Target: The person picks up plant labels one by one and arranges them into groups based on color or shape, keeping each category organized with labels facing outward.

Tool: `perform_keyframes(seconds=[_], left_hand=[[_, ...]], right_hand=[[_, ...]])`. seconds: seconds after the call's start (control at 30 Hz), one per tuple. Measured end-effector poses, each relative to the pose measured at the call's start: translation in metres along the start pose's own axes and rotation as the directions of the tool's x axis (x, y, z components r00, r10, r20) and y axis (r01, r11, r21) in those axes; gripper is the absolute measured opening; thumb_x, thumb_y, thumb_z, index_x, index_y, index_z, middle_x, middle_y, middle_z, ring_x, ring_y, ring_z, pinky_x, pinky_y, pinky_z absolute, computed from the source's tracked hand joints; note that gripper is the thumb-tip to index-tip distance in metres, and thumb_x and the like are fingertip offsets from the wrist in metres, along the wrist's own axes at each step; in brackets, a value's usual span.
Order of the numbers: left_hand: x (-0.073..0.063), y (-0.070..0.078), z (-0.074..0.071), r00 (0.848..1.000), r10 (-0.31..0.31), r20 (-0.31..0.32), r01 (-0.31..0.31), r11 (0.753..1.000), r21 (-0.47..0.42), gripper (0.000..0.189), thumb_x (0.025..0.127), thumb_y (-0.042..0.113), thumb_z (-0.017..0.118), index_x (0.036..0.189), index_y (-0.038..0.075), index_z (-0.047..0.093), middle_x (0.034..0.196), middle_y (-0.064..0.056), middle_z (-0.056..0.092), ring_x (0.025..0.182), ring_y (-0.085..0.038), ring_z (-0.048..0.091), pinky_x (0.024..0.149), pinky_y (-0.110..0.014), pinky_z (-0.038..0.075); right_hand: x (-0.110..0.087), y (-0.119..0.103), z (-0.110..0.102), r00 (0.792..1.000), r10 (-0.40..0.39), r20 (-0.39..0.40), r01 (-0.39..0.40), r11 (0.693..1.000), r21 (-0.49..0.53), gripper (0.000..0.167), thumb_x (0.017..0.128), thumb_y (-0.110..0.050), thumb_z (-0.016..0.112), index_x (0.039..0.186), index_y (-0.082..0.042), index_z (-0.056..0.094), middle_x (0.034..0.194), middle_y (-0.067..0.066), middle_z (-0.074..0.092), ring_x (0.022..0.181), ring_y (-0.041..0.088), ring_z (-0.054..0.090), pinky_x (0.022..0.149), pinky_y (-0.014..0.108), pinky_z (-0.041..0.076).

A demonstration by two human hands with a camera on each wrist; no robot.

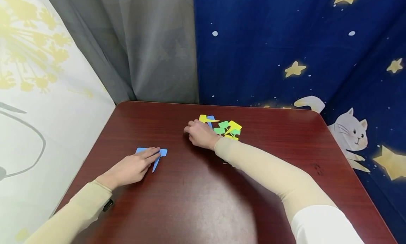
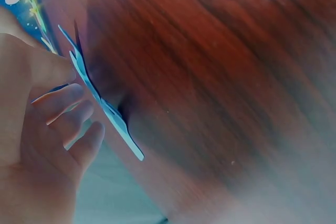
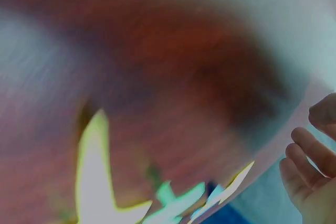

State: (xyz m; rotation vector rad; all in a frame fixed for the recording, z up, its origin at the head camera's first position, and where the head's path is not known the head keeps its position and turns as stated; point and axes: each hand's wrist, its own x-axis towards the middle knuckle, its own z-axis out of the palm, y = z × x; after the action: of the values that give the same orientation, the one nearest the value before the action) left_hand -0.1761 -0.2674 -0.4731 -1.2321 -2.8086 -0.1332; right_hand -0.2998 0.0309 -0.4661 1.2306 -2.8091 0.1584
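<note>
My left hand [image 1: 134,167] rests its fingers on blue T-shaped plant labels [image 1: 163,152] at the left of the table, and the hand partly covers them. In the left wrist view the blue labels [image 2: 107,108] lie along the fingertips, seen nearly edge-on. Beside a loose group of labels at the table's far middle is my right hand [image 1: 200,134], its fingers loosely bent with nothing held. That group has yellow labels [image 1: 235,125], green labels [image 1: 219,130] and a blue label [image 1: 210,117]. A yellow label [image 3: 97,182] shows large in the right wrist view, left of the right hand [image 3: 317,166].
The dark red-brown table [image 1: 203,201] has rounded far corners. Behind it hang a grey curtain [image 1: 158,43] and a blue star-patterned curtain [image 1: 253,53]. A pale patterned cloth [image 1: 38,124] borders the left side.
</note>
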Motion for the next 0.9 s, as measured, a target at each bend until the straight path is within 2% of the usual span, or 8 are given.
perform_keyframes(seconds=[0.2,0.4,0.6,0.9], left_hand=[[0.0,0.003,0.003,1.0,-0.003,0.025,0.003,1.0,0.004,0.055,0.091,0.003,0.062,0.144,-0.002,0.052,0.152,-0.016,0.046,0.137,-0.033,0.047,0.103,-0.048,0.048],[-0.001,0.005,0.006,1.0,-0.008,0.024,0.008,1.0,-0.003,0.055,0.091,0.002,0.061,0.145,-0.003,0.051,0.154,-0.017,0.044,0.138,-0.034,0.045,0.107,-0.048,0.044],[-0.001,0.006,0.008,1.0,-0.002,-0.006,0.001,1.0,-0.013,0.057,0.088,0.0,0.062,0.145,-0.003,0.052,0.153,-0.017,0.044,0.137,-0.036,0.046,0.107,-0.05,0.043],[0.0,0.006,0.01,0.999,0.025,-0.036,-0.025,1.0,0.002,0.061,0.089,0.002,0.066,0.147,-0.001,0.048,0.152,-0.019,0.045,0.136,-0.035,0.047,0.108,-0.051,0.042]], right_hand=[[-0.013,0.028,-0.008,1.0,0.029,-0.007,-0.03,0.997,-0.075,0.022,0.094,-0.016,0.064,0.114,-0.015,0.075,0.104,0.004,0.064,0.094,0.021,0.058,0.079,0.033,0.054],[-0.024,0.045,-0.008,0.987,0.161,0.0,-0.16,0.98,-0.118,0.025,0.094,-0.023,0.063,0.116,-0.014,0.072,0.105,0.008,0.065,0.089,0.024,0.056,0.072,0.039,0.056],[-0.032,0.048,-0.004,0.966,0.252,0.06,-0.247,0.965,-0.085,0.028,0.095,-0.023,0.062,0.119,-0.009,0.066,0.104,0.013,0.066,0.083,0.026,0.058,0.067,0.042,0.058],[-0.034,0.048,-0.002,0.961,0.263,0.088,-0.256,0.963,-0.078,0.024,0.095,-0.017,0.066,0.117,-0.008,0.067,0.104,0.013,0.069,0.082,0.026,0.064,0.072,0.041,0.059]])
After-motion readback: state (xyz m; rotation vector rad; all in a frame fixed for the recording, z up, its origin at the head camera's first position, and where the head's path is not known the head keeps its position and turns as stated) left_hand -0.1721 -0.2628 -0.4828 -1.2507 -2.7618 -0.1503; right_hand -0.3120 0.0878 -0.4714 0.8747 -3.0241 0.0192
